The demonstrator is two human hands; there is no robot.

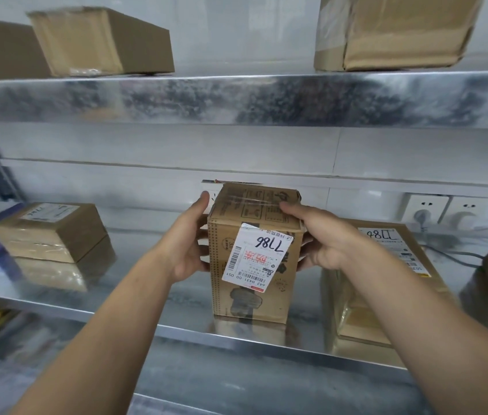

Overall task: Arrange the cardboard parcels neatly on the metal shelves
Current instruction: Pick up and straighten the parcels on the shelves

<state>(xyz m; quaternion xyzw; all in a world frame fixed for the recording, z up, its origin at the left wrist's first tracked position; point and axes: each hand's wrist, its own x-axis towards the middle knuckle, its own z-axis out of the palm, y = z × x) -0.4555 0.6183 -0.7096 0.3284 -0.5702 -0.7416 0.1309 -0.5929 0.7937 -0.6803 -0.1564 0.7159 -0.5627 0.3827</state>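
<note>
- While clasping the tall parcel (pixel 254 259) from opposite sides: left hand (pixel 187 244) wrapped on its left face, thumb up; right hand (pixel 323 235) on its right face, thumb over the top edge.
- Upright near the front edge of the middle shelf (pixel 176 295), white label reading "7786" upside down on the near face.
- Just right of it, a flat labelled parcel (pixel 386 235); toward the shelf's left end, two stacked parcels (pixel 51 232).
- On the upper shelf (pixel 236 100), a left parcel (pixel 99 40) and a right parcel (pixel 395 31).

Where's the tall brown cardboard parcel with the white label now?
Head view, centre: tall brown cardboard parcel upright on the middle metal shelf, between left hand and right hand.
</note>
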